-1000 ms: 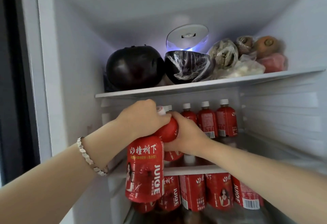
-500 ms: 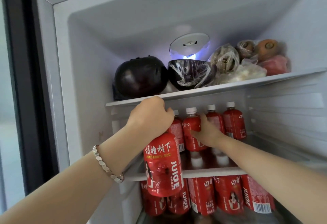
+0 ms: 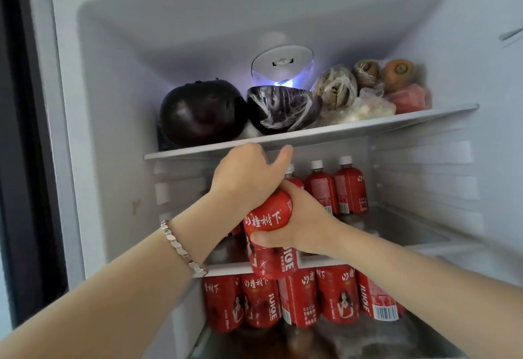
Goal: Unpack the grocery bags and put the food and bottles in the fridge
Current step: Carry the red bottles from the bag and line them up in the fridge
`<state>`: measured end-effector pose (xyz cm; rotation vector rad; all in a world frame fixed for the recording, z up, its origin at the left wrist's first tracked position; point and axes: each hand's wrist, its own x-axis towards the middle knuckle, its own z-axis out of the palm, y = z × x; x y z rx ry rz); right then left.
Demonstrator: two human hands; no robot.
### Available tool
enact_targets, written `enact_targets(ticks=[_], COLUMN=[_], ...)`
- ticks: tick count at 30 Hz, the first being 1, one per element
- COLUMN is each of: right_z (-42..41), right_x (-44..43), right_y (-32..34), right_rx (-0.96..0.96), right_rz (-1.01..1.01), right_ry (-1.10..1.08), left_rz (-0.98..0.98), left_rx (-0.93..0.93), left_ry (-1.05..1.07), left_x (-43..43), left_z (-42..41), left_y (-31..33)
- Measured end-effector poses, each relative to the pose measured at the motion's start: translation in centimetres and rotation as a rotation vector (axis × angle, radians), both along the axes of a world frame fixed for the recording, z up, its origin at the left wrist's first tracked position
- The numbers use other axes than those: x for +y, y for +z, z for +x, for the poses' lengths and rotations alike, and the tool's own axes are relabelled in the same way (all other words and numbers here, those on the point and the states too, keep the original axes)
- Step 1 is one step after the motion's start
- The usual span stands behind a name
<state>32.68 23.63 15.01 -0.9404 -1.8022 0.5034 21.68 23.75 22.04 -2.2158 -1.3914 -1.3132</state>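
A red juice bottle (image 3: pixel 270 241) hangs upright in front of the fridge's middle shelf (image 3: pixel 226 269). My left hand (image 3: pixel 246 174) covers its top, thumb lifted; its cap is hidden. My right hand (image 3: pixel 300 228) wraps round the bottle's body from the right. Behind it, red juice bottles with white caps (image 3: pixel 336 188) stand at the back of the middle shelf. More of the same bottles (image 3: pixel 300 302) fill the shelf below.
The top shelf (image 3: pixel 311 135) carries a dark eggplant (image 3: pixel 201 115), a wrapped dark bowl (image 3: pixel 280 109), bagged food (image 3: pixel 336 89) and a carrot (image 3: pixel 397 71). The fridge's left wall (image 3: pixel 113 160) and its dark door edge (image 3: pixel 17 160) are close by. The middle shelf's right part shows bare glass (image 3: pixel 410 228).
My right hand left the bottles at the back and came forward to grip the bottle under my left hand. The bottle rose slightly toward the middle shelf.
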Motion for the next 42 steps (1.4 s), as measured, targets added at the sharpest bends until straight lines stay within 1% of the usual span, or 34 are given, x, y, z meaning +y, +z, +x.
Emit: enact_targets(ticks=[2,4,7,9,11,14,16,18,20,22,26,28,30,33,35,38,40,42], right_z=[0.9,2.2,4.3,5.5,6.5,6.8,6.5,5.8,4.8,4.2,4.0,3.9,3.9,4.2,4.3,4.3,4.1,3.7], right_x=[0.1,0.6,2.0,3.7,5.6,7.8,8.7,8.9,8.7,8.8,9.6,9.7,9.5,8.6,7.5,5.6,4.4,3.3], right_y=[-0.2,-0.4,-0.9,-1.1,-0.9,0.1,0.5,0.4,-0.1,-0.2,0.8,0.7,0.5,0.5,0.7,0.5,0.5,0.6], right_rx=[0.023,0.078,0.179,0.204,0.189,0.043,-0.094,-0.247,-0.370,-0.401,-0.402,-0.420,-0.413,-0.405,-0.418,-0.445,-0.481,-0.523], right_rz=[0.057,0.111,0.122,0.063,-0.012,-0.126,-0.209,-0.289,-0.351,-0.386,-0.461,-0.462,-0.453,-0.477,-0.473,-0.382,-0.292,-0.243], right_ry=[-0.134,-0.285,-0.456,-0.531,-0.554,-0.574,-0.690,-0.860,-0.968,-0.989,-0.975,-0.999,-0.980,-0.920,-0.927,-0.966,-0.903,-0.775], left_rz=[-0.059,-0.077,-0.107,-0.182,-0.181,-0.050,0.009,0.018,-0.031,-0.056,-0.040,-0.029,-0.021,-0.086,-0.137,-0.140,-0.119,-0.149], left_rx=[-0.055,-0.045,0.084,0.180,0.340,0.723,0.908,1.025,1.076,1.105,1.130,1.120,1.101,1.064,1.003,0.828,0.761,0.726], left_ry=[-0.074,-0.046,0.076,0.085,0.102,0.171,0.206,0.201,0.167,0.150,0.138,0.145,0.152,0.125,0.061,-0.038,-0.048,-0.031], left_x=[0.5,1.8,4.2,5.7,7.3,9.6,10.9,12.1,13.0,13.7,14.4,14.5,14.5,13.9,13.5,12.4,11.1,9.4], left_z=[-0.7,-1.6,-2.2,-1.8,-1.2,-1.0,-1.3,-1.6,-1.7,-1.9,-2.5,-2.7,-2.7,-2.7,-2.7,-2.9,-3.2,-3.6], left_y=[-1.0,-2.6,-5.4,-7.0,-7.9,-7.6,-6.7,-6.1,-6.0,-5.8,-5.3,-5.6,-6.0,-6.1,-5.8,-5.7,-6.1,-6.4])
